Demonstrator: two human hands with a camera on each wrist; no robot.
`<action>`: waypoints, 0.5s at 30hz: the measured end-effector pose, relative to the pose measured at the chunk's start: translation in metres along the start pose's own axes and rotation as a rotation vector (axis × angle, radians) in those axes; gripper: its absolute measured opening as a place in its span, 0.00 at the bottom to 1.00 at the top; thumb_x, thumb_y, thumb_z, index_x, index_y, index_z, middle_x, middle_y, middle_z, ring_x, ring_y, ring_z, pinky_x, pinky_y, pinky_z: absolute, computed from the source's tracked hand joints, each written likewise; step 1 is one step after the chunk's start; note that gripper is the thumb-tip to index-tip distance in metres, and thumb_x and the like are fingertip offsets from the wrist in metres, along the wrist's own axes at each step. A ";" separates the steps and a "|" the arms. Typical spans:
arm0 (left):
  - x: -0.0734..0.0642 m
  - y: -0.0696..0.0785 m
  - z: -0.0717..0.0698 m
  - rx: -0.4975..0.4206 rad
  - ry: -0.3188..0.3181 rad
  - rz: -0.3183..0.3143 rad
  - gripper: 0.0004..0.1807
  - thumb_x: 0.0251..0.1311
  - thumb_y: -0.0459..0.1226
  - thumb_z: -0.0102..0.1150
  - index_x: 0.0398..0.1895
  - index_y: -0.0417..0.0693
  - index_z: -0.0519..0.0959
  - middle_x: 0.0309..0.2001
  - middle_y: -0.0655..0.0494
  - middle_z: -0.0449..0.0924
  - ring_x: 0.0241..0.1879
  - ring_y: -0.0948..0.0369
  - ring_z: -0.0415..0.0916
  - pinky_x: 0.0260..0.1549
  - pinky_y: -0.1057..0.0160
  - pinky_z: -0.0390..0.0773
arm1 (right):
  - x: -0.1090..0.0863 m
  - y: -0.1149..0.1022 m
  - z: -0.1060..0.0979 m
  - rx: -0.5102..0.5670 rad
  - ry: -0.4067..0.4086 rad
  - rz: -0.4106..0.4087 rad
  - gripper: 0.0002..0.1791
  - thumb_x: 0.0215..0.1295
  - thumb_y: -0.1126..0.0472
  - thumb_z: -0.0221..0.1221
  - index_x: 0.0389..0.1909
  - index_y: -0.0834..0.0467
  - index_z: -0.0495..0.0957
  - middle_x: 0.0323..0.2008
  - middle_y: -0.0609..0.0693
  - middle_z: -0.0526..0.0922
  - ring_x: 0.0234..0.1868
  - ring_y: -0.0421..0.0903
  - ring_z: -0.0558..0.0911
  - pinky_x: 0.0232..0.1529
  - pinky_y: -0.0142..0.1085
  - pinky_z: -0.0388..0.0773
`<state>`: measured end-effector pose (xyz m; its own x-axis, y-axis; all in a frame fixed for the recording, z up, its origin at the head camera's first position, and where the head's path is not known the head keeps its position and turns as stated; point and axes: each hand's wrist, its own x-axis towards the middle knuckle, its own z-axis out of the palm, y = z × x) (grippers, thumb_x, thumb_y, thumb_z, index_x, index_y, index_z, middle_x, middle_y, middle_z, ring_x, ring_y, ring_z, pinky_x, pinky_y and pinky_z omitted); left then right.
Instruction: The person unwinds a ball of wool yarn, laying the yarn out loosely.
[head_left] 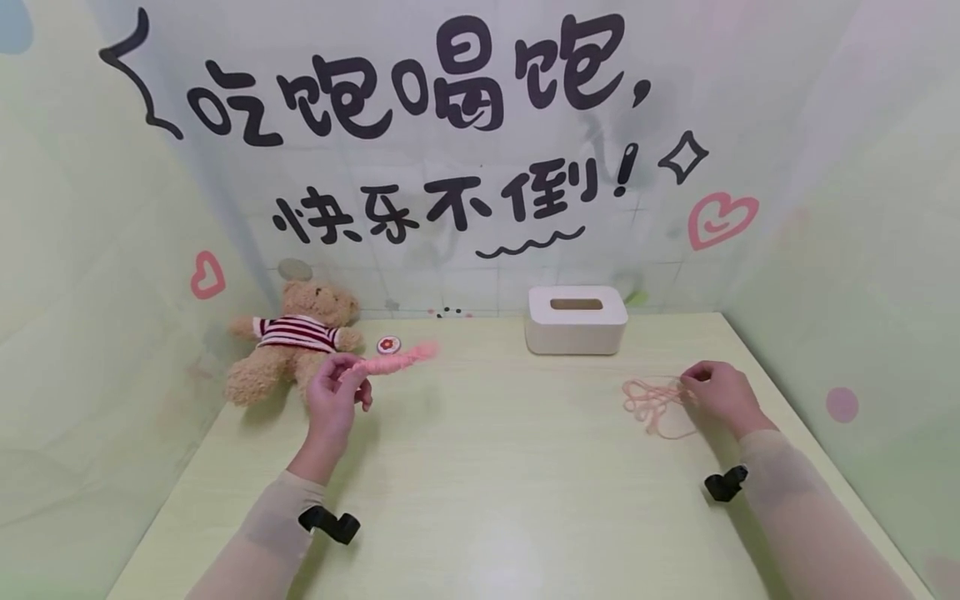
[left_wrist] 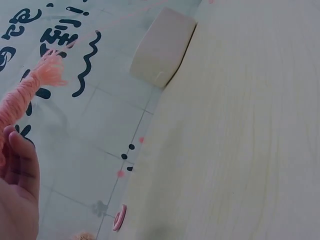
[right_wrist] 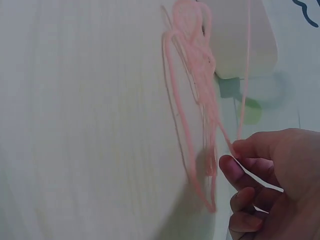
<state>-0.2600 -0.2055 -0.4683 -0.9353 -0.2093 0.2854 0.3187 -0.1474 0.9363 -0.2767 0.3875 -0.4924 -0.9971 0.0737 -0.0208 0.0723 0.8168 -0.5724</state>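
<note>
My left hand (head_left: 335,398) holds a wound bundle of pink yarn (head_left: 390,363) above the left part of the table. In the left wrist view, the bundle (left_wrist: 22,100) ends in a frayed tuft at its far end, and curled fingers (left_wrist: 24,150) grip its near part. A thin taut strand runs from the tuft across to the right. Over on the right, my right hand (right_wrist: 280,175) pinches that yarn strand (right_wrist: 245,65) between thumb and forefinger. Loose loops of pink yarn (right_wrist: 205,80) hang or lie beside the right hand, over the table.
A teddy bear (head_left: 300,333) in a striped shirt sits at the back left, close behind the left hand. Near it is a small round badge with a red flower (head_left: 388,344). A white tissue box (head_left: 576,333) stands at the table's back edge. Printed curtains enclose three sides.
</note>
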 end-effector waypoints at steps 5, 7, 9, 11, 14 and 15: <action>-0.002 -0.003 0.003 0.031 -0.069 -0.025 0.06 0.72 0.30 0.59 0.45 0.36 0.73 0.30 0.53 0.77 0.17 0.63 0.72 0.12 0.72 0.76 | 0.002 -0.010 0.003 0.053 -0.001 -0.047 0.19 0.77 0.51 0.57 0.49 0.63 0.83 0.47 0.62 0.85 0.42 0.51 0.79 0.36 0.33 0.77; -0.003 -0.004 0.006 0.040 -0.093 -0.035 0.08 0.72 0.31 0.60 0.46 0.35 0.73 0.31 0.54 0.78 0.18 0.63 0.72 0.13 0.71 0.76 | 0.005 -0.018 0.005 0.078 -0.005 -0.075 0.19 0.77 0.50 0.57 0.50 0.63 0.83 0.47 0.61 0.85 0.41 0.50 0.78 0.34 0.33 0.78; -0.004 -0.006 0.009 0.050 -0.118 -0.044 0.09 0.72 0.31 0.60 0.47 0.35 0.73 0.32 0.54 0.78 0.18 0.63 0.73 0.13 0.71 0.77 | 0.007 -0.025 0.006 0.094 -0.007 -0.091 0.20 0.77 0.49 0.58 0.52 0.62 0.83 0.48 0.61 0.85 0.42 0.50 0.79 0.34 0.33 0.79; -0.006 -0.007 0.013 0.060 -0.148 -0.054 0.09 0.72 0.32 0.60 0.48 0.35 0.73 0.32 0.56 0.78 0.19 0.63 0.73 0.14 0.71 0.78 | 0.009 -0.031 0.007 0.095 -0.007 -0.098 0.21 0.77 0.49 0.58 0.56 0.62 0.82 0.52 0.62 0.85 0.44 0.52 0.79 0.36 0.32 0.79; -0.010 -0.009 0.020 0.069 -0.206 -0.078 0.10 0.72 0.32 0.61 0.49 0.34 0.73 0.32 0.55 0.77 0.19 0.63 0.74 0.15 0.70 0.79 | 0.010 -0.043 0.012 0.085 -0.006 -0.090 0.23 0.78 0.49 0.57 0.62 0.60 0.80 0.58 0.63 0.83 0.46 0.52 0.78 0.38 0.32 0.77; -0.012 -0.009 0.023 0.070 -0.225 -0.085 0.10 0.72 0.31 0.60 0.49 0.34 0.73 0.32 0.55 0.77 0.19 0.63 0.74 0.15 0.70 0.79 | 0.010 -0.049 0.015 0.089 -0.010 -0.096 0.22 0.78 0.50 0.57 0.62 0.60 0.79 0.58 0.63 0.83 0.46 0.52 0.79 0.38 0.32 0.77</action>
<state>-0.2556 -0.1798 -0.4754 -0.9714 0.0224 0.2363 0.2336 -0.0863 0.9685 -0.2902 0.3391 -0.4769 -0.9995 -0.0087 0.0298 -0.0258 0.7658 -0.6425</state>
